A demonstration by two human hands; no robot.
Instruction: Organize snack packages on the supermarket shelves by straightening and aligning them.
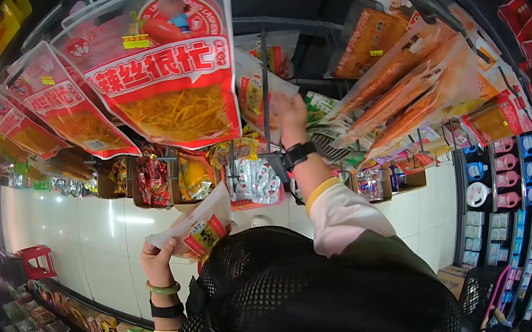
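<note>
My left hand (158, 264), low on the left with a green bangle at its wrist, pinches the edge of a translucent snack packet (207, 234) with a red and yellow label. My right hand (293, 119) is raised at the hanging rack, its fingers closed on the edge of a similar snack packet (252, 95). That packet is partly hidden behind a metal rack bar and a large red bag of shredded snack (168, 72). A black band circles my right wrist.
More red snack bags (82, 102) hang at the left, and flat orange packets (414, 75) crowd the right. Below are boxes of small packets (150, 180). Bottles (506, 173) fill shelves at the right; a red stool (37, 262) stands on the tiled floor at left.
</note>
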